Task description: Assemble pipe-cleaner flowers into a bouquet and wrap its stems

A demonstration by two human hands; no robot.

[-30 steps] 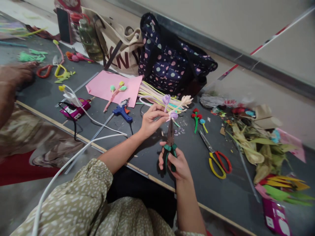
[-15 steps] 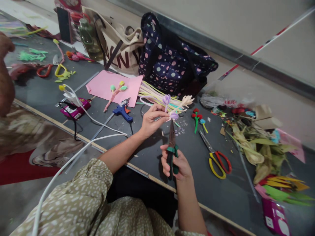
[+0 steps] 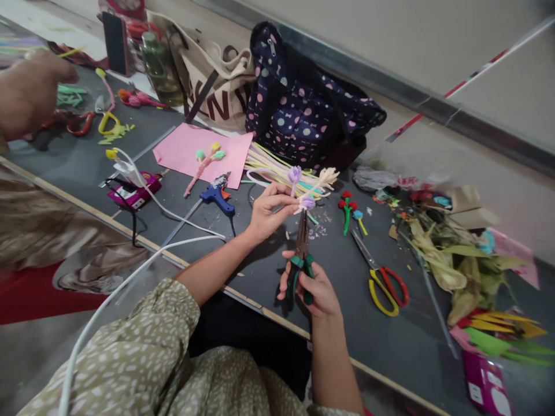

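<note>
Between its thumb and fingers, my left hand [image 3: 272, 212] pinches a pipe-cleaner flower stem, with two purple blooms [image 3: 295, 175] and a cream bloom [image 3: 328, 178] spreading from it. My right hand [image 3: 318, 287] is wrapped round the green-handled long-nose pliers [image 3: 302, 248], whose handles are spread somewhat. The tips of the pliers reach up to just below the lower purple bloom [image 3: 307, 202]; whether they touch it I cannot tell. Purple fluff scraps lie on the table behind the pliers.
Scissors [image 3: 381, 283] lie to the right, near small red flowers [image 3: 347, 205]. A blue glue gun [image 3: 219, 196] and pink sheet [image 3: 173, 147] are left of centre. Bags [image 3: 303, 104] stand behind. A white cable [image 3: 143, 271] crosses the table edge. A co-worker's hand [image 3: 34, 92] is at far left.
The handles of the pliers have spread apart in my right hand. My left hand keeps its pinch on the flower stem. At far left the co-worker's hand has moved in over the table.
</note>
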